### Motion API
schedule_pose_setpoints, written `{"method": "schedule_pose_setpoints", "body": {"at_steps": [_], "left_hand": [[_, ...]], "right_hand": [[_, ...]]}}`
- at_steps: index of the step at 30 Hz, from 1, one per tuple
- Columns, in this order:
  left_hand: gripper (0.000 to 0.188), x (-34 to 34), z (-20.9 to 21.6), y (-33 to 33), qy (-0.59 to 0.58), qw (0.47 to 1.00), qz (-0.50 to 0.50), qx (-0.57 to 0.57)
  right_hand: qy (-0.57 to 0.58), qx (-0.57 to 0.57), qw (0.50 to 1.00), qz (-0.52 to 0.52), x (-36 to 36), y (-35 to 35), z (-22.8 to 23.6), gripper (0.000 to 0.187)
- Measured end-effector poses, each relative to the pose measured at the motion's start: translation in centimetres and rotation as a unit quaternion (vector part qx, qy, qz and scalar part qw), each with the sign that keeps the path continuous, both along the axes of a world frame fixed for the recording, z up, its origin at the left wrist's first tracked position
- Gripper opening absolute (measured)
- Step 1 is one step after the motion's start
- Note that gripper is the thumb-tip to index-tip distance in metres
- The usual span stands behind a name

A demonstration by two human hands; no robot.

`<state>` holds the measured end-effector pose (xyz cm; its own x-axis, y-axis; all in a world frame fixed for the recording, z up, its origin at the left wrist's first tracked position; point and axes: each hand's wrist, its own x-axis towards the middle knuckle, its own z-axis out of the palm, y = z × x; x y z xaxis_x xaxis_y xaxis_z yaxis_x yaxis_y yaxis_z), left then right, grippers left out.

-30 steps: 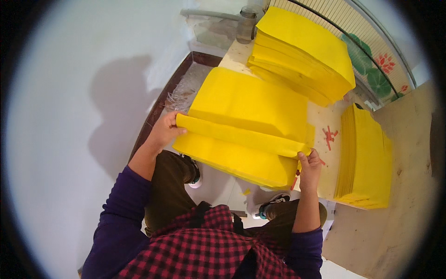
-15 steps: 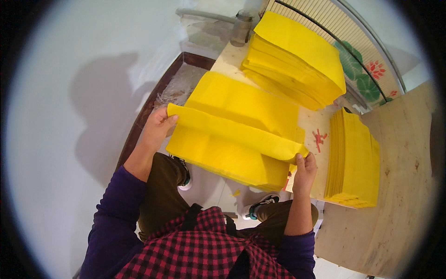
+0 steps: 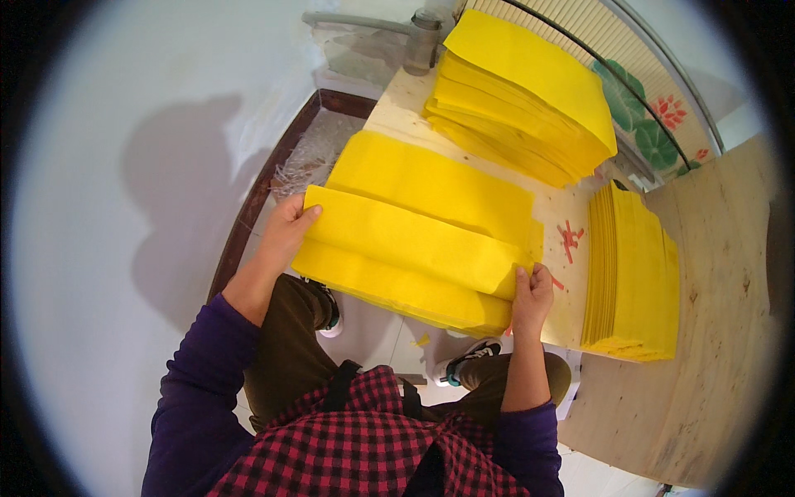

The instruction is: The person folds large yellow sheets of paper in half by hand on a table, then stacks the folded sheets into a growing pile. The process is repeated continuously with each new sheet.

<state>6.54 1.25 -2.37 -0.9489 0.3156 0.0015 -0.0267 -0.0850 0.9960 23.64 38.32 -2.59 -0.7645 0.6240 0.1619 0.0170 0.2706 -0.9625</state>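
Note:
A yellow felt-like sheet is stretched between my hands, over a pile of the same yellow sheets at the near end of the table. Its far left corner is pinched between the thumb and fingers of my left hand. On the other side, my right hand grips the right end, thumb on top. The held sheet stands a little off the pile and casts a narrow shadow on it. Part of the pile shows in front of it and part behind.
A tall stack of yellow pieces stands at the back, and another stack at the right. Red strips lie between them on the wooden table. A glass jar is at the back left corner, near clear plastic wrapping.
The held sheet's curled near edge has come down flatter toward me. My right hand has moved slightly left; my left hand has barely shifted.

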Motion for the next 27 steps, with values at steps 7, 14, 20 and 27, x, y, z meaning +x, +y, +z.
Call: {"method": "schedule_pose_setpoints", "body": {"at_steps": [7, 14, 20, 27], "left_hand": [[0.014, -0.7, -1.4, 0.8, 0.067, 0.985, 0.084, -0.132], [0.014, -0.9, -2.2, 0.3, 0.115, 0.963, 0.086, -0.230], [0.015, -0.7, -2.0, 0.4, 0.177, 0.935, 0.102, -0.289], [0.017, -0.8, -2.2, 0.4, 0.182, 0.933, 0.110, -0.290]], "right_hand": [[-0.058, 0.095, 0.993, -0.042, -0.5, -0.6, 0.5, 0.025], [-0.080, 0.080, 0.992, -0.054, -0.4, -1.1, 0.7, 0.028], [-0.074, 0.096, 0.991, -0.059, 0.0, -1.1, 0.5, 0.033], [-0.106, 0.126, 0.984, -0.069, 0.2, -1.4, 0.7, 0.041]]}}
